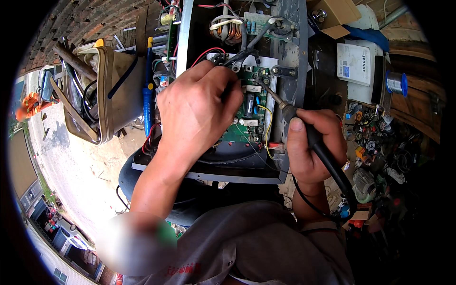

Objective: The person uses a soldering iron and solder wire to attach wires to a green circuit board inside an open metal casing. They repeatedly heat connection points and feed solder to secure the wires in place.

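My right hand (316, 147) grips a soldering iron (288, 111) by its dark handle. The iron's thin tip slants up and left to the upper right part of a green circuit board (232, 130); whether it touches cannot be made out. Over the board's upper left, my left hand (197, 102) is closed, its fingers bent down beside grey cables (242, 57). What it pinches, if anything, is hidden under the fingers. White block components, a dark cylindrical part (248, 105) and a yellow wire (269, 126) show on the board, which lies inside an opened grey metal housing (209, 176).
A copper coil (225, 32) sits at the housing's far end. Left of it are a blue desoldering pump (148, 102) and a bucket (121, 90) full of tools. At right stand a white box (354, 64), a solder spool (396, 83) and piled parts (375, 137).
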Demonstrator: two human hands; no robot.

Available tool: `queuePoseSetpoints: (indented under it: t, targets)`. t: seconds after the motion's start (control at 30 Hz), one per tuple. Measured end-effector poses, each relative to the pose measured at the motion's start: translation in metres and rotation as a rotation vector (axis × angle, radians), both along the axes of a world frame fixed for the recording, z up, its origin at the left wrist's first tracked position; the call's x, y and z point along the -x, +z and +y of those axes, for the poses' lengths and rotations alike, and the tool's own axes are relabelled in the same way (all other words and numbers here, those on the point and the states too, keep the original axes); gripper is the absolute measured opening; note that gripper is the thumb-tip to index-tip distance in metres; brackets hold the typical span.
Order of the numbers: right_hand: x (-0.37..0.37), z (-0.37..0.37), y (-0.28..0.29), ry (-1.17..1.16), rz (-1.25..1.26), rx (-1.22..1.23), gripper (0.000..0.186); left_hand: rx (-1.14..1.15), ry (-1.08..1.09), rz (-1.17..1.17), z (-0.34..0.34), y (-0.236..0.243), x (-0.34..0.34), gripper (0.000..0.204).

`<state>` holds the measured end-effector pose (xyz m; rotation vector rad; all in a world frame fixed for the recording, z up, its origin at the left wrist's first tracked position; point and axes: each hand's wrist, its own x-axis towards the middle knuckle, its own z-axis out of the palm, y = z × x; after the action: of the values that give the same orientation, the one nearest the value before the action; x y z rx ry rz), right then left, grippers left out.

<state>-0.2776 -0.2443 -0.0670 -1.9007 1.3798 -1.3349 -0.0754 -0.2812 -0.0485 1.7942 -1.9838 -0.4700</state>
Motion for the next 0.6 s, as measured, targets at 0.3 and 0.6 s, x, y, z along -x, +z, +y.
queuePoseSetpoints:
  t: [0.3, 0.6]
  targets:
    - [0.001, 0.001, 0.000, -0.011, -0.004, -0.013, 0.022, 0.033, 0.000, 0.233, 0.001, 0.001, -0.008, 0.009]
    - [0.001, 0.000, 0.000, -0.015, 0.001, -0.006, 0.022, -0.443, 0.091, 0.786, -0.001, 0.025, -0.022, 0.011]
